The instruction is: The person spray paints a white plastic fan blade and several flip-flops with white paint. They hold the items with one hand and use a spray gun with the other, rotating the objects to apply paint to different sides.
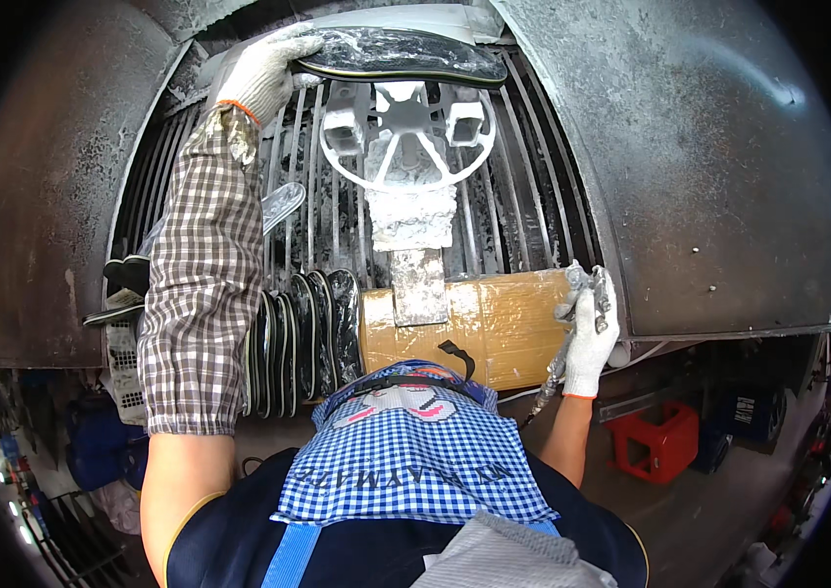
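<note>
My left hand (268, 73), in a white knit glove, is closed on the left end of a long dark piece (401, 54). That piece has rounded ends, a pale rim and whitish smears on its top. It lies across the far side of a white-coated spoked wheel (408, 116); whether it rests on the wheel's square blocks I cannot tell. At the right, my gloved right hand (589, 343) is closed round a paint-spattered spray gun (577, 284), with its hose trailing down.
Upright metal slats (523, 186) stand behind the wheel, between dark metal side panels (719, 176). A tape-wrapped brown box (513, 318) sits in front. Several similar dark pieces (312, 328) stand in a row left of it. A red stool (655, 441) is at lower right.
</note>
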A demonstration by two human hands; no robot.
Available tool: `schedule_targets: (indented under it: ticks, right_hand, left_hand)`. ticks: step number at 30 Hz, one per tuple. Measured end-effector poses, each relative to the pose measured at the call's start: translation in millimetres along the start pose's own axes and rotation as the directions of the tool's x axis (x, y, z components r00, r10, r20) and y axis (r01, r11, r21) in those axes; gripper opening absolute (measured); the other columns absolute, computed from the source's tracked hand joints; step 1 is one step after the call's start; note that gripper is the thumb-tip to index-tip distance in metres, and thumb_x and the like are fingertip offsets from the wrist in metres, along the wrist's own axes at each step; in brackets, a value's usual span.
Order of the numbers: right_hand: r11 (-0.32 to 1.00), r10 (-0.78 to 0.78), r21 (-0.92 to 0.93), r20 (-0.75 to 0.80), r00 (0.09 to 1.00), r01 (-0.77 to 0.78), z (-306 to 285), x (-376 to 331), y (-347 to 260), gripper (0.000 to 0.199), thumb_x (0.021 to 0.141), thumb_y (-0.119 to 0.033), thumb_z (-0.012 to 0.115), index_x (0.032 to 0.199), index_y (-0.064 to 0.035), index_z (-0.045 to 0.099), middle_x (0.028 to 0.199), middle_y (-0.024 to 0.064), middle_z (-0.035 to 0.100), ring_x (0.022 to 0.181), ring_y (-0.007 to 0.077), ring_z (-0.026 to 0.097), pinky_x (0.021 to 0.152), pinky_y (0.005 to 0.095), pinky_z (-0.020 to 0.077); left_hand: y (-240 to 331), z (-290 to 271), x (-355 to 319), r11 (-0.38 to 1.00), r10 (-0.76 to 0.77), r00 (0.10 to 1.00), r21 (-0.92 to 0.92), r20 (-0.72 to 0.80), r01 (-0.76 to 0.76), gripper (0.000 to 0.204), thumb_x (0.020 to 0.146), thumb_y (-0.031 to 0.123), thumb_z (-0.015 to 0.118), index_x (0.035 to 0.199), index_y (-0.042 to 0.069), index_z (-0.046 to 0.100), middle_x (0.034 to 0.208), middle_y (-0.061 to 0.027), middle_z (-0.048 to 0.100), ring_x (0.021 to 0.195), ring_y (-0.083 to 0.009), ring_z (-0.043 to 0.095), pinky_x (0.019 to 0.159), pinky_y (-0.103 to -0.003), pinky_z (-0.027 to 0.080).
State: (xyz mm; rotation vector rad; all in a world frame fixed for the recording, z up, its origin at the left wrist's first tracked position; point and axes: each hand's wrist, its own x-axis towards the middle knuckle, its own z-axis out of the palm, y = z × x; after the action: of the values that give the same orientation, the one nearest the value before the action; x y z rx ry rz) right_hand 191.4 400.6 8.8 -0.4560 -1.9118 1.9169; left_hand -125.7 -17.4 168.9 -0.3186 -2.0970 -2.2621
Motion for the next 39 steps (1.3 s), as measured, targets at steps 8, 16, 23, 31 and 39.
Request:
schedule_targets:
  ticks: [8,16,23,31,39]
  right_hand:
    - [1.000,0.014,-0.027,-0.009,1.000,-0.014,-7.2,4.6,13.9,0.053,0.106,-0.012,0.060,0.153,0.0069,0.044,0.146,0.0155,0.058,0.119,0.0192,0.062,0.102,0.0330,0.0503]
    - [0.993,0.084,-0.086,0.029,0.996,-0.081,-6.1,1.1,0.7,0.053,0.107,-0.016,0.059,0.153,0.0068,0.045,0.149,0.0151,0.057,0.124,0.0199,0.060,0.107,0.0333,0.0468]
    - [0.993,-0.022,-0.116,0.003,1.000,0.022,-5.1,3.7,10.2,0.052,0.107,-0.013,0.057,0.153,0.0070,0.044,0.149,0.0148,0.057,0.121,0.0188,0.061,0.103,0.0320,0.0488]
    - [0.998,-0.026,-0.061,0.016,1.000,0.027,4.7,-1.3,0.6,0.053,0.107,-0.015,0.059,0.153,0.0052,0.045,0.133,0.0120,0.065,0.085,0.0120,0.063,0.078,0.0281,0.0539]
    - [0.991,-0.083,0.125,0.222,0.971,0.056,48.0,1.6,-49.1,0.050,0.107,-0.014,0.059,0.151,0.0050,0.046,0.132,0.0174,0.067,0.092,0.0131,0.065,0.080,0.0283,0.0551]
  left_hand:
    - [-8.9,-3.1,-1.4,0.998,-0.014,0.997,0.066,-0.073,0.019,0.036,0.099,0.011,0.068,0.131,-0.005,0.063,0.112,-0.0107,0.072,0.090,-0.0123,0.071,0.068,-0.022,0.060]
    - [-12.9,-10.3,-0.1,0.982,0.012,0.990,0.187,-0.143,0.015,0.033,0.094,0.011,0.074,0.121,-0.007,0.068,0.109,-0.0154,0.072,0.091,-0.0177,0.071,0.066,-0.025,0.064]
    - [-19.3,-11.7,-0.6,0.969,-0.014,0.984,0.240,-0.178,0.057,0.035,0.098,0.008,0.067,0.130,-0.008,0.064,0.115,-0.0173,0.072,0.095,-0.0206,0.074,0.070,-0.025,0.064]
    - [-63.7,-7.9,-45.8,0.996,-0.075,0.872,-0.075,-0.484,0.044,0.035,0.098,0.025,0.071,0.124,0.002,0.065,0.095,-0.0063,0.068,0.080,-0.0176,0.064,0.066,-0.032,0.057]
    - [-133.1,31.3,-164.0,0.723,-0.477,0.876,-0.597,-0.066,0.349,0.019,0.099,0.010,0.060,0.111,-0.004,0.063,0.104,-0.0189,0.072,0.093,-0.0324,0.074,0.091,-0.047,0.063]
